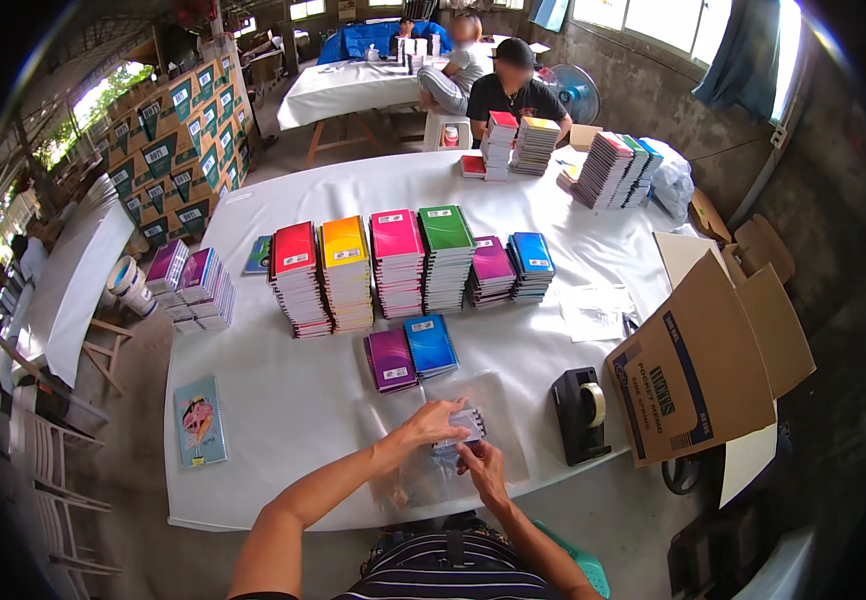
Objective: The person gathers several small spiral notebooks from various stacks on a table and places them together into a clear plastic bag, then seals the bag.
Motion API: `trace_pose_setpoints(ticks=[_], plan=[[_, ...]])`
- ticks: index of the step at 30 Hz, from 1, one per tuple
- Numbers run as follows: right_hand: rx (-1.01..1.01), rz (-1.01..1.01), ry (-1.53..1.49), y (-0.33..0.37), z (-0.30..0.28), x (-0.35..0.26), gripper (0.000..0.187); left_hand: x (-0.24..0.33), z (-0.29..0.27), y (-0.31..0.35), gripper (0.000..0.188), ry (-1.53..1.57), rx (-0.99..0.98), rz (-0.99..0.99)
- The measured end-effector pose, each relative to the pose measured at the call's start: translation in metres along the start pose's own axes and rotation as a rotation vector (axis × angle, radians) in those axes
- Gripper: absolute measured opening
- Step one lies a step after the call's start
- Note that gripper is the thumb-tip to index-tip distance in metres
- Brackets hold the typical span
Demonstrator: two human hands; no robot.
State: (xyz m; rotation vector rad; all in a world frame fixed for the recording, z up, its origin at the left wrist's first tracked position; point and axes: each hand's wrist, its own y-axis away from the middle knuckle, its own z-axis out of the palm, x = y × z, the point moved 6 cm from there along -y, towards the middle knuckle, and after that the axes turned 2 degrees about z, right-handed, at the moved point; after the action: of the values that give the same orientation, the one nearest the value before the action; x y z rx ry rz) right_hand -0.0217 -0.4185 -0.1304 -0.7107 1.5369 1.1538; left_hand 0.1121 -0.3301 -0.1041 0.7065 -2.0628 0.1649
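Near the front edge of the table, my left hand grips a small stack of spiral notebooks, its fingers over their top. White pages and dark binding coils show. My right hand is closed at the near side of the same stack, its fingertips pinched there; exactly what they pinch is partly hidden. Clear plastic bags lie under and around both hands. Just beyond are a short purple notebook stack and a blue one, side by side.
Tall red, yellow, pink and green notebook stacks stand farther back. A black tape dispenser and an open carton are at right. At left lies a light-blue notebook. A co-worker sits across the table.
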Motion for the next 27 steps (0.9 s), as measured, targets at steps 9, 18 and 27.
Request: trace_pose_setpoints(ticks=[9, 18, 27], plan=[[0.040, -0.102, 0.511, -0.007, -0.007, -0.021, 0.046, 0.000, -0.002, -0.008, 0.087, -0.037, -0.084, 0.023], [0.089, -0.138, 0.794, -0.028, -0.013, 0.004, 0.061, -0.009, -0.002, -0.010, 0.089, -0.084, -0.071, 0.073], [-0.046, -0.073, 0.704, -0.027, -0.012, 0.015, 0.051, 0.019, -0.010, -0.009, 0.116, -0.247, -0.157, 0.017]])
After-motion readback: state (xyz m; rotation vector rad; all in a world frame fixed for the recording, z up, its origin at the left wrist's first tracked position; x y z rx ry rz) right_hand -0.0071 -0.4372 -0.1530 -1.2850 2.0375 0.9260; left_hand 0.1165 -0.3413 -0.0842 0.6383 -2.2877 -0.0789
